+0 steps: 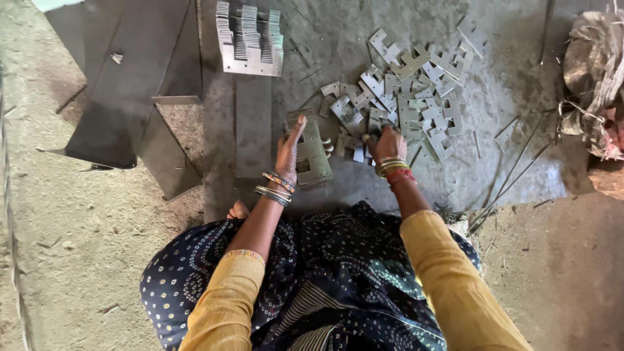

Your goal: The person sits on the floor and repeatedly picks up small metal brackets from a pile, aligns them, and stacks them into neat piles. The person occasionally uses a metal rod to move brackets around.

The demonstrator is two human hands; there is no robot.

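Person seated on the floor, yellow sleeves, dark dotted cloth over the lap at 6 o'clock.

Left hand, bangled wrist, forearm reaching straight ahead toward 12: fingers and thumb clamped round a stacked bundle of flat grey notched metal plates, held on edge just above the grey concrete slab.

Right hand, at 1 o'clock from the lap, palm down, fingers curled together into the near edge of a loose heap of grey stamped metal pieces; whether one is pinched, cannot tell.

Step, as I judge it: gathering singles into the bundle. Next calls for lifting one piece and lining its notches with the stack.

Farther, at 11 o'clock: a ribbed tray of upright sorted plates. Bent grey sheet-metal offcuts at 10 o'clock.
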